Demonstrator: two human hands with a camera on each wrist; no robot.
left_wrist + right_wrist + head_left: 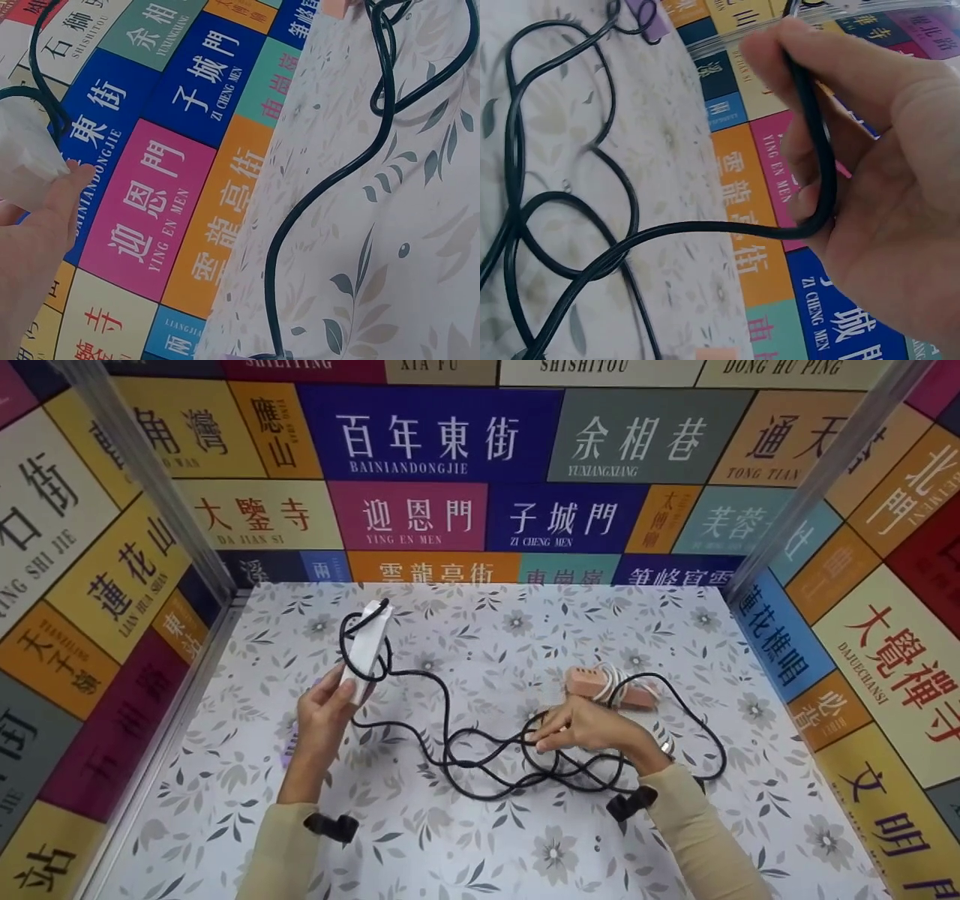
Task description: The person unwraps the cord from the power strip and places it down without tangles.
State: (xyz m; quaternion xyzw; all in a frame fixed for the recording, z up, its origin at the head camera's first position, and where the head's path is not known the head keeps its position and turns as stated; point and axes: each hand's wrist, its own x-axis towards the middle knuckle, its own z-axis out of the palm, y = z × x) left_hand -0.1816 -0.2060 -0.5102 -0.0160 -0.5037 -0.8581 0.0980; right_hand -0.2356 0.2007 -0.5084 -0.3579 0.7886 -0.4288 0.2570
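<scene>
A slim white power strip [369,639] stands tilted up above the left of the table, gripped near its lower end by my left hand [322,712]. Black cord [447,701] loops around its upper part and trails across the table in several crossing loops. In the left wrist view, the fingers hold the end of the white strip [26,157] at the left edge. My right hand [589,726] pinches the cord over the tangled loops. Seen from the right wrist, the cord [720,226] runs up through that hand [907,157] between thumb and fingertips.
A pink power strip [637,695] wrapped in white cord [611,679] lies behind my right hand. Part of a purple object [289,746] shows beside my left wrist. Walls of coloured signs [427,435] enclose the flower-patterned table [555,847] at the back and sides.
</scene>
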